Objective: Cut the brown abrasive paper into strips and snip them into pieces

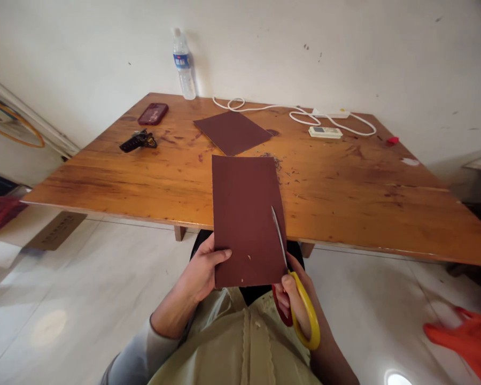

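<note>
A dark reddish-brown sheet [244, 214], which looks like sandpaper, is held upright in front of me at the table's near edge. My left hand [206, 267] grips its lower left edge, thumb on the face. In my right hand [299, 294] are scissors [310, 315] with one yellow and one red handle loop. One blade shows over the sheet's right side, pointing up; the other blade is hidden behind the sheet. A second sheet [234, 132] of the same colour lies flat on the table beyond, turned cornerwise.
On the wooden table [144, 182] are a phone [153, 113], keys [138, 140], a water bottle [183, 67], a white cable [264, 108], a remote control [325, 132] and small dark scraps [278, 162]. A red bag [465, 337] lies on the floor at right.
</note>
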### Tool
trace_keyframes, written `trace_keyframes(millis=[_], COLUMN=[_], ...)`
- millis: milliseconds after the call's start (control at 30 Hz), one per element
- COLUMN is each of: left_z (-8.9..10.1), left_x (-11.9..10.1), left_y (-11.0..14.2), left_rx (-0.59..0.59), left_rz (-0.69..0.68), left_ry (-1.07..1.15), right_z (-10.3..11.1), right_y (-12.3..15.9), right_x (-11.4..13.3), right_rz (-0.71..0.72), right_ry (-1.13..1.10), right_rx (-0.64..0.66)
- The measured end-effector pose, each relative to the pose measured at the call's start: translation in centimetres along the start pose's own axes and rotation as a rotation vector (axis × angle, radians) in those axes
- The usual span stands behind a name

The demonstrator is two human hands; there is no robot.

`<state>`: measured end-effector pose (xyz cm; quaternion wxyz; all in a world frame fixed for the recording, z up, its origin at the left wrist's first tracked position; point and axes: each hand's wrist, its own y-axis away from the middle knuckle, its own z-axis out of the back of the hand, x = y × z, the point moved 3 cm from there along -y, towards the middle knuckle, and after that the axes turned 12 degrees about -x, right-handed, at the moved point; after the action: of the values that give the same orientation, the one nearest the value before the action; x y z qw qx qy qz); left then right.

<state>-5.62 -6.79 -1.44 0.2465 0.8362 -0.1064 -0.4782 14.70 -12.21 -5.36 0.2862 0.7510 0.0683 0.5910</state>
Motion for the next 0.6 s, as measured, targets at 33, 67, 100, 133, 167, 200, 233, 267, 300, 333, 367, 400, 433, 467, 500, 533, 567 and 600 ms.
trace_keyframes(millis=[33,67,100,133,167,200,233,267,300,333,367,400,433,467,500,533,567,600], left_z=[0.0,0.0,0.0,-0.1,-0.1,-0.2,-0.3,-0.4,-0.4,-0.4,-0.5,-0.5,-0.5,-0.5,-0.5,-0.5,-0.5,-0.4], left_x=[0.0,0.1,0.1,0.2,0.2,0.3,0.3,0.3,0.3,0.4,0.4,0.5,0.5,0.6,0.7,0.7,0.8,0.7], left_y=[0.0,0.0,0.1,0.1,0.1,0.1,0.2,0.2,0.2,0.3,0.3,0.4,0.4,0.5,0.5,0.5,0.5,0.4], left_rx=[-0.007,-0.018,-0.031,-0.046,-0.058,-0.068,-0.074,-0.08,-0.086,-0.093,-0.098,-0.101,-0.102,-0.102,-0.102,-0.102,-0.105,-0.107], left_rz=[-0.004,-0.01,-0.017,-0.03,-0.045,-0.061,-0.074,-0.083,-0.088,-0.091,-0.089,-0.085,-0.077,-0.068,-0.057,-0.047,-0.042,-0.044], left_ry=[-0.006,-0.012,-0.017,-0.021,-0.025,-0.029,-0.035,-0.04,-0.043,-0.044,-0.043,-0.04,-0.036,-0.032,-0.027,-0.022,-0.016,-0.011], right_z=[0.0,-0.1,-0.1,-0.1,-0.1,-0.1,-0.1,-0.1,0.0,0.1,0.3,0.6,0.9,1.2,1.4,1.6,1.8,1.8], right_y=[0.2,0.3,0.4,0.5,0.6,0.6,0.5,0.4,0.3,0.1,-0.2,-0.3,-0.5,-0.7,-0.8,-0.9,-1.0,-1.1], right_x=[0.1,0.3,0.5,0.7,0.9,1.1,1.2,1.2,1.1,1.0,0.9,0.8,0.7,0.6,0.5,0.4,0.4,0.3], right_rz=[0.023,0.05,0.074,0.093,0.101,0.094,0.074,0.048,0.028,0.025,0.036,0.07,0.112,0.137,0.144,0.136,0.117,0.098], right_ry=[0.016,0.034,0.053,0.072,0.09,0.107,0.123,0.134,0.136,0.132,0.131,0.136,0.153,0.183,0.193,0.19,0.169,0.134], right_rx=[0.015,0.027,0.035,0.037,0.032,0.026,0.022,0.02,0.006,-0.02,-0.054,-0.094,-0.126,-0.14,-0.132,-0.105,-0.064,-0.018])
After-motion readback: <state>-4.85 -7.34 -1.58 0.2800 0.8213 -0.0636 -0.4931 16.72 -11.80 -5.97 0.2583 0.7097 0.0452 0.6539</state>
